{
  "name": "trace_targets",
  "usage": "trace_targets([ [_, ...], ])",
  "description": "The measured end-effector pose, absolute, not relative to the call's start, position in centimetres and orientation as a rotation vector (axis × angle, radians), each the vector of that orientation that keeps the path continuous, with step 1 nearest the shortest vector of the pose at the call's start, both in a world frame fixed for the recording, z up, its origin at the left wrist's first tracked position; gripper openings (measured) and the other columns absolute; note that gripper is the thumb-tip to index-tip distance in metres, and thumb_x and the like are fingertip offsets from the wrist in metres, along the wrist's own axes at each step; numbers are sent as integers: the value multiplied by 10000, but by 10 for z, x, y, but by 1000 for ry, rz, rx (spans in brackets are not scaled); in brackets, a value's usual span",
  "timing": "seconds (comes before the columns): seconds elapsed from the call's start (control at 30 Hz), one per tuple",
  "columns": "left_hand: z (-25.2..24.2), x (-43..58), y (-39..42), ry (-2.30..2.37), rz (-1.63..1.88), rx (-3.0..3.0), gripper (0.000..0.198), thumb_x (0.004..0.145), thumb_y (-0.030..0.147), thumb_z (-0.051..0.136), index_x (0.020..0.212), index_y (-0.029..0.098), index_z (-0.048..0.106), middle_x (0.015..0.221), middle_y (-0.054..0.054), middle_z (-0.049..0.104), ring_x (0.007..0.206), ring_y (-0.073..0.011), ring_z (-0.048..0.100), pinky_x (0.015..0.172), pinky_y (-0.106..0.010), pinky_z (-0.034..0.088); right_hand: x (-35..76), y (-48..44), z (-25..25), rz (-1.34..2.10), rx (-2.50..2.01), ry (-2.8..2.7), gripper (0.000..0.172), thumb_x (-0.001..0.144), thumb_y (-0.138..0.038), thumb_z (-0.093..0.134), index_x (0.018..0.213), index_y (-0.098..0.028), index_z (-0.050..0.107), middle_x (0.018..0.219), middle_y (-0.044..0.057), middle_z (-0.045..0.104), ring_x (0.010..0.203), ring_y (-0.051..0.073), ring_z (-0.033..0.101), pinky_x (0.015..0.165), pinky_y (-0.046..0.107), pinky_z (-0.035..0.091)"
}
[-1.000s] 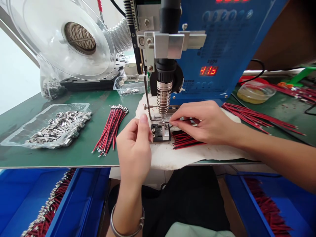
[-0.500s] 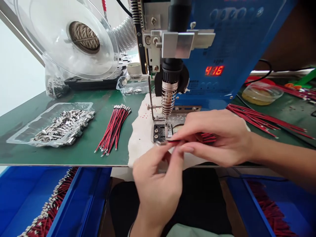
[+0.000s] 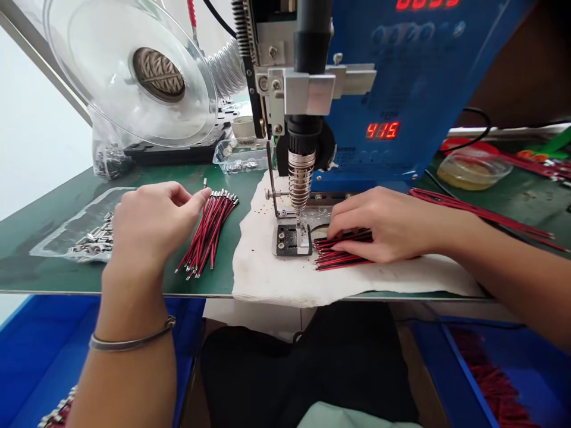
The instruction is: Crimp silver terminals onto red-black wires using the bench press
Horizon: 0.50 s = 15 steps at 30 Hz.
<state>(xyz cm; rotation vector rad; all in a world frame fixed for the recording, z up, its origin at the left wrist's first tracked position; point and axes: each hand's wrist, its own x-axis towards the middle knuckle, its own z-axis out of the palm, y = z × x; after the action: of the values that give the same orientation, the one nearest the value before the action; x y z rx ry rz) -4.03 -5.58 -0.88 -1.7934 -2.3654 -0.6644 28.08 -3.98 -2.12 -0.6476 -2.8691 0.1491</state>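
Note:
My left hand (image 3: pixel 156 220) is over the left side of the bench, fingers pinched at the top of a bundle of red and black wires (image 3: pixel 209 232); a small metal-tipped piece shows at its fingertips. My right hand (image 3: pixel 375 223) rests with curved fingers on a second wire bundle (image 3: pixel 341 254), which lies on the white cloth (image 3: pixel 263 267). Between the hands stands the soldering head with its coiled spring (image 3: pixel 301 178), its tip over a small black fixture (image 3: pixel 286 241). That fixture holds a shiny metal part.
A clear tray of metal parts (image 3: pixel 96 238) lies left, partly behind my left hand. A blue machine (image 3: pixel 401 89) rises behind. More wires (image 3: pixel 482 214) and a clear bowl (image 3: pixel 473 169) are right. Blue bins (image 3: pixel 187 333) sit below the bench edge.
My hands have parted. The left has moved left to the bundle beside the tray; the right has come down onto the wires on the cloth. The lower red display went from 416 to 415.

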Motion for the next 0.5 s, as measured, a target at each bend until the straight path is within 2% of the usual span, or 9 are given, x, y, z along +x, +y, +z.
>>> trace_targets([
  [0.1,-5,-62,-54,-2384,-663,-1677,373,832,549,572,726,199,644,617,-33,473,637,-190,371,654,-319,278,279,-40,-22,176,-649,-2854,169,899,-194,565,880,-189,732,838,21,694,719,146,629,641,276,423],
  [0.2,-3,-103,-56,-2357,-631,-1569,331,812,516,622,826,194,696,657,-8,474,631,-139,332,708,-306,318,278,-40,-22,164,-646,-2844,168,890,-180,562,847,-185,725,807,17,682,702,143,621,628,276,414],
  [0.27,-6,-128,-58,-2380,-594,-1622,433,797,611,638,863,191,721,680,0,486,647,-115,340,787,-332,365,279,-41,-22,149,-649,-2841,159,883,-176,568,834,-184,719,802,13,679,697,141,618,621,276,410],
  [0.4,-13,-142,-62,-2537,-558,-1734,680,773,810,527,905,177,735,680,1,533,667,-109,394,873,-396,394,280,-41,-22,154,-664,-2837,155,881,-165,571,832,-193,715,802,7,689,700,138,620,626,276,412],
  [0.5,-16,-131,-64,-2528,-607,-1774,613,798,758,554,858,173,725,639,15,532,664,-112,422,817,-307,354,280,-42,-22,167,-694,-2834,147,874,-168,578,850,-201,720,801,8,703,699,146,627,635,282,417],
])
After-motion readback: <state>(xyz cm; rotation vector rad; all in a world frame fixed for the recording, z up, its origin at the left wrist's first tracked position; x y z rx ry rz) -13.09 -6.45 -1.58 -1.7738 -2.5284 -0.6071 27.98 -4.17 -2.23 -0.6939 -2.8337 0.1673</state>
